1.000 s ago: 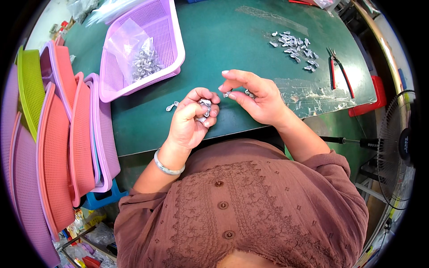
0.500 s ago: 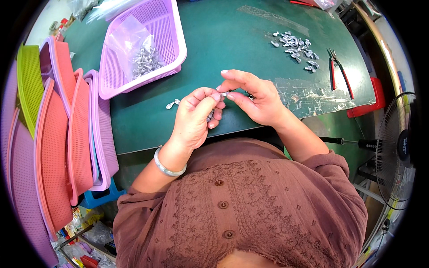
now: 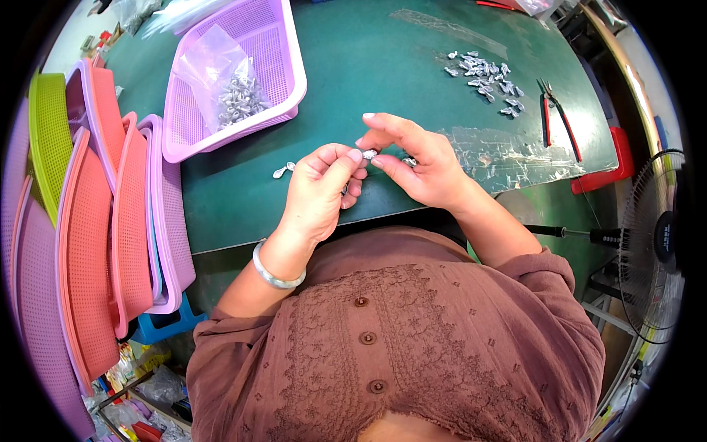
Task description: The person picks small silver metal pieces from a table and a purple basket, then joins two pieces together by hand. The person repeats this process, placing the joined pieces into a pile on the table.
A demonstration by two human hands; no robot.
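Between the thumb and forefinger of my left hand [image 3: 313,188] is a small silver metal piece [image 3: 370,155], shaped like a drop-like clasp. More silver shows under that hand's curled fingers, mostly hidden. Facing it, my right hand [image 3: 427,162] has its thumb and forefinger spread apart, close to the held piece. Another silver piece [image 3: 409,161] shows beside the right thumb; whether it rests in the palm or on the table I cannot tell. A couple of loose silver pieces [image 3: 283,170] lie left of my hands on the green table [image 3: 353,74].
A purple basket [image 3: 283,70] holds a clear bag [image 3: 213,55] of silver pieces. Several more pieces [image 3: 482,77] lie scattered at the right, near red-handled pliers [image 3: 560,121]. Stacked coloured baskets [image 3: 88,243] stand left, and a fan [image 3: 655,243] stands right.
The right thumb has drawn slightly away from the small silver piece, which now shows more fully at my left fingertips. Both hands otherwise stay in place.
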